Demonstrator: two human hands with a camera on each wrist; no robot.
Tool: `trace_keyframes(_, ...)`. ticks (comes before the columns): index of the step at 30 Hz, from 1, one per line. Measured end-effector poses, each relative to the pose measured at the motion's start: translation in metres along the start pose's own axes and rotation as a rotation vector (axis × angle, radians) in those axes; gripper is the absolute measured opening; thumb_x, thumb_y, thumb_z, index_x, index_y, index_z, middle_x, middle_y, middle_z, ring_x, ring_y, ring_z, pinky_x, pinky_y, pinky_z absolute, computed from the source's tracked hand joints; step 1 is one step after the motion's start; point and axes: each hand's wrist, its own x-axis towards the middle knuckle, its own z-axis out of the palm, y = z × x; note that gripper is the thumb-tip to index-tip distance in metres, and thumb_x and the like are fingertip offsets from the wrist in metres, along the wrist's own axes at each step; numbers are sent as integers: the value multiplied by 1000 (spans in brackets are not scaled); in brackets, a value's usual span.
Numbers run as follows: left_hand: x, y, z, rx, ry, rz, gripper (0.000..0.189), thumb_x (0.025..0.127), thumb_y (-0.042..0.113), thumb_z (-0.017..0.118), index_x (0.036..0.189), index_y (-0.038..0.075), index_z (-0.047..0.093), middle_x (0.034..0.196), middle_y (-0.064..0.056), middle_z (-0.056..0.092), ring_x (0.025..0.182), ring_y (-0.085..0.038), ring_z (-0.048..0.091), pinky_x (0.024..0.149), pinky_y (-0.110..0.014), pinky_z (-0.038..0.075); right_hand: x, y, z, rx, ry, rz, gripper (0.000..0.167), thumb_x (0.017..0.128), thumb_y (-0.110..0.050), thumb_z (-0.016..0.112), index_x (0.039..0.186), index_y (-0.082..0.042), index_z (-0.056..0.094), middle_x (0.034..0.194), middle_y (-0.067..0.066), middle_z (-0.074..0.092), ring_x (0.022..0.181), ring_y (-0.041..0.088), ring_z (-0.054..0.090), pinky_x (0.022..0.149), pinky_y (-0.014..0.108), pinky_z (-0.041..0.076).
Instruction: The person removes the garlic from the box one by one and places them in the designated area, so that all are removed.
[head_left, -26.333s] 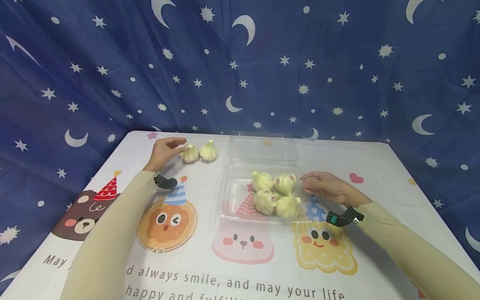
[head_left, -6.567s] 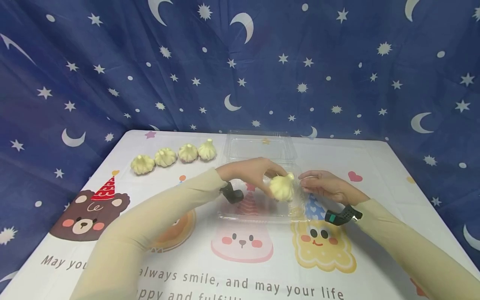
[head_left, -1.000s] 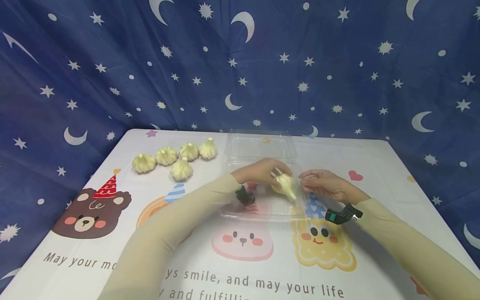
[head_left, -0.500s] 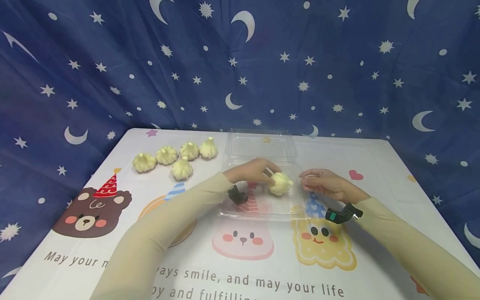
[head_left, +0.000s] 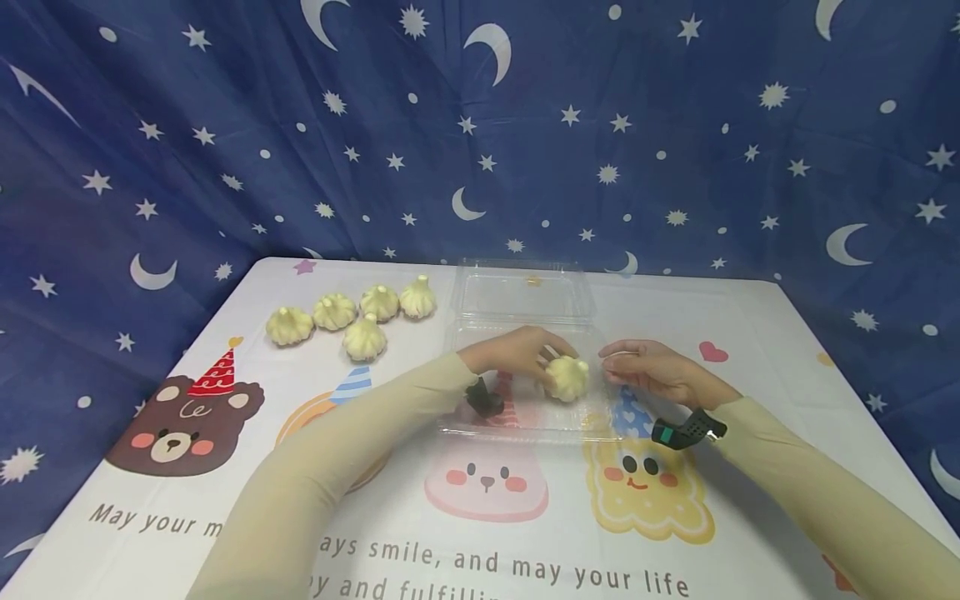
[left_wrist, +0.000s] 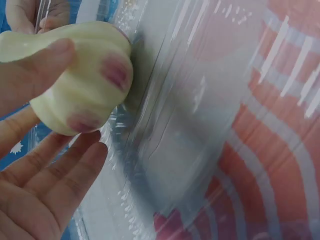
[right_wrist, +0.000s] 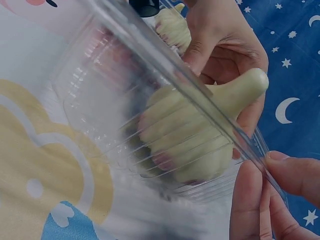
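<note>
My left hand (head_left: 521, 353) holds a pale garlic bulb (head_left: 567, 379) between thumb and fingers, over the right part of a clear plastic clamshell box (head_left: 480, 421). Purple patches mark the bulb's underside in the left wrist view, with the thumb (left_wrist: 37, 75) across its side. Seen from the right wrist, the bulb's stem (right_wrist: 245, 90) slants up past the box rim. My right hand (head_left: 660, 371) pinches that rim at the right side, thumb (right_wrist: 295, 172) on one face and fingers on the other. Whether the bulb touches the box floor, I cannot tell.
Several garlic bulbs (head_left: 334, 312) stand on the white printed tablecloth (head_left: 420, 542) at the back left, one (head_left: 364, 337) in front of the row. The box lid (head_left: 525, 293) lies folded back behind the base. A blue star-and-moon curtain (head_left: 675, 125) hangs behind the table.
Since the earliest frame, the box's group of bulbs is gone and the row at left has grown. Lately my left hand has shifted slightly right, turning the held bulb; the right hand stays put.
</note>
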Motion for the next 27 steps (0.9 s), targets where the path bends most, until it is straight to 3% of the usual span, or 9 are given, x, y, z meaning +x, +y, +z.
trace_keyframes(13,3,9,8,67,-13,-6,63,69,6,80,128,12,58,131,-6,59,120,-22,56,99,-26,47,0,1,0,2,-4,-14,22,92,0,54,112,1,47,86,-5,64,79,3,65,78,17,56)
trace_keyframes(27,-9,15,-3,62,58,27,61,69,16,81,126,11,59,124,-6,63,110,-20,61,90,-22,52,-1,0,1,0,17,0,18,91,-1,55,108,-3,50,88,-3,65,80,4,66,80,19,56)
